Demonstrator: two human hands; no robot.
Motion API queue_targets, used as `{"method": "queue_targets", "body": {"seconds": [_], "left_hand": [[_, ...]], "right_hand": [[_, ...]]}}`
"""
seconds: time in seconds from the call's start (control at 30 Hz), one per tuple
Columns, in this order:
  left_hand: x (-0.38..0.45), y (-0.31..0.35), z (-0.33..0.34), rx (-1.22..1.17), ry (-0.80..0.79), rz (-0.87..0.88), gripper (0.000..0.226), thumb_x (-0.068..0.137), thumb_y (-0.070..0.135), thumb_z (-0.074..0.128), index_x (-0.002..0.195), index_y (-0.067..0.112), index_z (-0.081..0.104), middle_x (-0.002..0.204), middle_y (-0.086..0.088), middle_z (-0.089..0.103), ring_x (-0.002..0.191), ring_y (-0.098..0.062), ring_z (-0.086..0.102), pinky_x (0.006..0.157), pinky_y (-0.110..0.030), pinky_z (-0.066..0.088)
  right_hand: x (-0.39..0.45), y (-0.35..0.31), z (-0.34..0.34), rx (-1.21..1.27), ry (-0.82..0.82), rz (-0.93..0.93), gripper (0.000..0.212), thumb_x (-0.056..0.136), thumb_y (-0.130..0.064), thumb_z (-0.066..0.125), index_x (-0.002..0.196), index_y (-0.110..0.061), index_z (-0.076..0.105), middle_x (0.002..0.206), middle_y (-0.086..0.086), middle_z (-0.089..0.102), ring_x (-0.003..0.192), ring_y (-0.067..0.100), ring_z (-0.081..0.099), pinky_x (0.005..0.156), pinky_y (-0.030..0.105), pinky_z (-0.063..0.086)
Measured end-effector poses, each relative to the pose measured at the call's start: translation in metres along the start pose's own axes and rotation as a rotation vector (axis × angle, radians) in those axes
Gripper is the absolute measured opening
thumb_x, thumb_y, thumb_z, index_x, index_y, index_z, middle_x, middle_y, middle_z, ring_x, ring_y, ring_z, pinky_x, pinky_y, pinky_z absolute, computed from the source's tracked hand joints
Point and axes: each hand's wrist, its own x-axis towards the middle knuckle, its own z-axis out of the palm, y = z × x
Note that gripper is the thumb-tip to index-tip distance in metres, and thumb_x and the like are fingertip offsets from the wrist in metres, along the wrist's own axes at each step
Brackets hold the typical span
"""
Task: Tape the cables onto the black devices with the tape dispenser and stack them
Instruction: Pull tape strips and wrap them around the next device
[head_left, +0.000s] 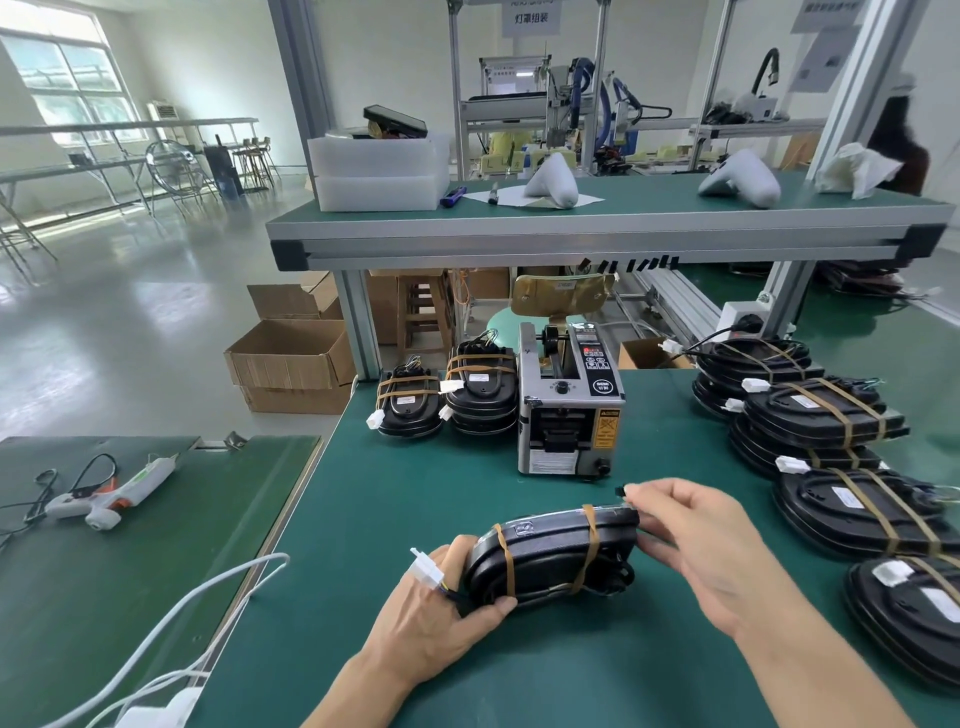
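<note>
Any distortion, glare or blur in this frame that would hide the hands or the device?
Head view: wide-angle bending at the edges; window blown out, sheen on the floor; left hand, right hand and black device evenly lit and sharp.

Both forearms bare; no sleeves, rings or gloves.

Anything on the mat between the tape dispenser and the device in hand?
Head view: only bare green mat between tape dispenser and held black device.
</note>
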Motion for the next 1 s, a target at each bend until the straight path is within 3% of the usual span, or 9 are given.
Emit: {"method": "queue_targets", "body": {"seconds": [0.17, 0.27, 0.63, 0.83, 1.0], "left_hand": [[-0.001, 0.001, 0.000, 0.012, 0.009, 0.003, 0.042, 0.089, 0.061, 0.072, 0.117, 0.038, 0.050, 0.098, 0.023, 0.061, 0.090, 0.002, 0.057, 0.080, -0.019, 0.048], [0.001, 0.002, 0.000, 0.013, 0.010, -0.002, 0.041, 0.089, 0.061, 0.071, 0.116, 0.039, 0.050, 0.098, 0.023, 0.061, 0.091, 0.001, 0.058, 0.081, -0.022, 0.049], [0.000, 0.004, -0.002, -0.001, 0.012, 0.020, 0.039, 0.090, 0.059, 0.072, 0.116, 0.038, 0.050, 0.096, 0.023, 0.061, 0.091, -0.002, 0.059, 0.080, -0.025, 0.051], [0.000, 0.005, -0.003, -0.024, 0.010, 0.027, 0.039, 0.091, 0.056, 0.073, 0.117, 0.036, 0.052, 0.098, 0.021, 0.062, 0.092, -0.003, 0.060, 0.082, -0.031, 0.053], [0.000, 0.005, -0.003, -0.020, 0.011, 0.033, 0.038, 0.091, 0.056, 0.072, 0.116, 0.038, 0.051, 0.097, 0.022, 0.061, 0.090, -0.003, 0.059, 0.081, -0.028, 0.052]], "right_hand": [[-0.006, 0.011, 0.005, 0.089, 0.087, -0.032, 0.014, 0.092, -0.008, 0.073, 0.079, -0.003, 0.070, 0.074, 0.005, 0.067, 0.076, 0.017, 0.061, 0.096, 0.042, 0.058], [-0.006, 0.018, 0.003, 0.109, 0.090, -0.046, 0.012, 0.092, -0.005, 0.072, 0.083, 0.002, 0.072, 0.080, 0.007, 0.074, 0.074, 0.013, 0.066, 0.095, 0.039, 0.059], [-0.003, 0.025, 0.005, 0.025, 0.118, -0.102, 0.013, 0.087, -0.006, 0.076, 0.075, -0.004, 0.075, 0.089, 0.010, 0.079, 0.077, 0.018, 0.063, 0.100, 0.050, 0.054], [0.001, 0.029, 0.005, -0.045, 0.151, -0.127, 0.009, 0.085, -0.013, 0.079, 0.076, -0.014, 0.078, 0.091, -0.004, 0.080, 0.102, 0.028, 0.073, 0.105, 0.052, 0.052], [0.003, 0.032, 0.006, -0.054, 0.158, -0.128, 0.011, 0.084, -0.015, 0.079, 0.075, -0.022, 0.078, 0.095, -0.008, 0.080, 0.102, 0.024, 0.072, 0.106, 0.051, 0.051]]}}
